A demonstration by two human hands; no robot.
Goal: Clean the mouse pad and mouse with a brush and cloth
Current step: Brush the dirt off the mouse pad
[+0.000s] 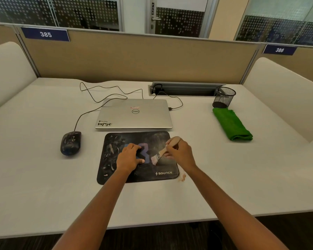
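Observation:
A black mouse pad [114, 141] with pale debris on it lies on the desk in front of a shut laptop. My left hand [129, 156] presses flat on the pad's middle, fingers spread. My right hand [179, 151] grips the wooden handle of a paint brush [160, 153], whose bristles touch the pad's right half. A dusty black wired mouse [70, 143] sits on the desk left of the pad. A folded green cloth [231, 124] lies at the right, apart from both hands.
A silver laptop [135, 114] lies shut behind the pad, its cables trailing to a desk socket box [184, 88]. A black mesh pen cup [224, 97] stands behind the cloth. A small pile of debris [182, 177] lies by the pad's right corner. Partition walls enclose the desk.

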